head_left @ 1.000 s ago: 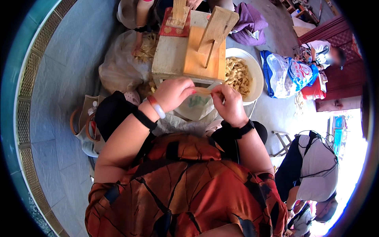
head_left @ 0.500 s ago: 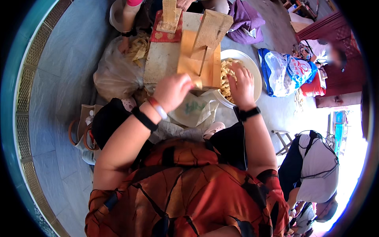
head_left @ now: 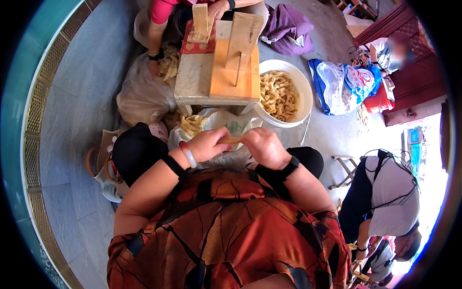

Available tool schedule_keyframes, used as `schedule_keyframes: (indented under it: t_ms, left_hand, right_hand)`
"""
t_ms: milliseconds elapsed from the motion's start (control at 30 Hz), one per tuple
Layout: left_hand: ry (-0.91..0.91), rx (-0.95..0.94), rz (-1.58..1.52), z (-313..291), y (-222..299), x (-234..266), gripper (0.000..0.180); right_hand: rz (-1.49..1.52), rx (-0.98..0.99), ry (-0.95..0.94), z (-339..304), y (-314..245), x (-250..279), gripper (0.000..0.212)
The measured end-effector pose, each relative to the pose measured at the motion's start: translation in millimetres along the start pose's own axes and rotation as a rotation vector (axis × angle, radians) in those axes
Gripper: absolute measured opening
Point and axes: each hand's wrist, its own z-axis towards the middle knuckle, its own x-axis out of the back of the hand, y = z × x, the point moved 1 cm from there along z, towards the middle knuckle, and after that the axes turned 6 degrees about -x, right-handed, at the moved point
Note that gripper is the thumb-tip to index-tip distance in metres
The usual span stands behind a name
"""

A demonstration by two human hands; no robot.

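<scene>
Just short of the low wooden bench [head_left: 211, 82], on the near side: left hand [head_left: 208, 144] and right hand [head_left: 263, 147] brought together above the lap, forearms angled inward from the lower edge, wrists bent so both palms face each other. Pale bangle and black strap on the left wrist, black band on the right.

Half a second ago, set apart: left hand up at the bench's near edge, right hand out over the white bowl [head_left: 281, 94] to the right of the bench. Now both drawn back toward the body and meeting below the bench.

Fingers curled, nearly closed, both sets pinching one thin tan strip [head_left: 230, 140] spanning the small gap between the hands; left thumb and forefinger on its left end, right fingertips on its right end. Exact grip under the knuckles hard to tell.

Beside the bench, to its right, white bowl heaped with tan strips. Under the bench's near edge, clear plastic bag [head_left: 219, 126] with more strips, just beyond the hands. At the bench's far side, another person's hand [head_left: 219, 8] on an upright wooden block [head_left: 201, 23]. Well to the right of the bench, blue and white bag [head_left: 339, 84].
</scene>
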Motion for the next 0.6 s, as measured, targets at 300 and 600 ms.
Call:
schedule_keyframes:
  t_ms: [300,600]
  left_hand:
    - [0.114,-0.242,-1.19,-9,80,18,0.021]
    - [0.021,-0.206,0.368,-10,51,-14,0.026]
  right_hand:
    - [-0.224,0.133,0.175,-11,-39,39,0.038]
    - [0.247,0.01,0.04,-21,-35,-10,0.015]
